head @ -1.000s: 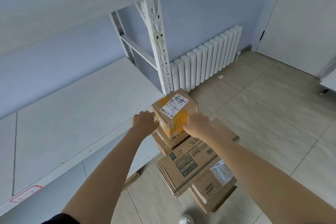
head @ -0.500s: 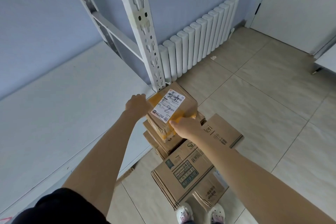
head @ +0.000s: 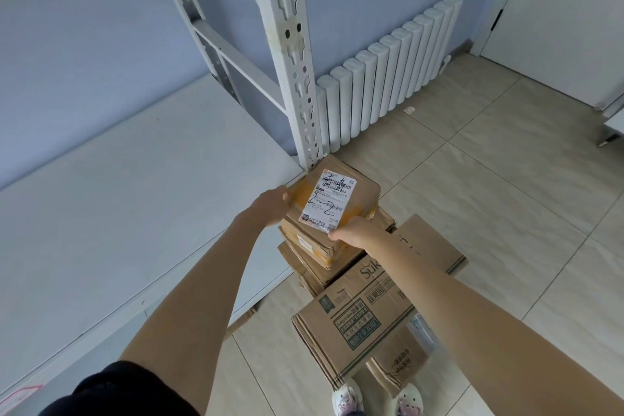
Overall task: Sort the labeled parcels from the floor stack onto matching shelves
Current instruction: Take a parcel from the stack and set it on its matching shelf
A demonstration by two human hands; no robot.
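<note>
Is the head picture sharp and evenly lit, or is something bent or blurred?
Head view: soft even daylight, no glare; wide-angle lens bows the shelf post and radiator; the shipping label on the top parcel is sharp enough to show print, though small text stays unreadable.

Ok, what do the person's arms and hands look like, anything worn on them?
Both forearms are bare up to the hands, with no gloves, watch or rings visible. The left hand and right hand are uncovered. A black sleeve shows on the left upper arm at the picture's lower edge. The right arm's sleeve is out of view.
</note>
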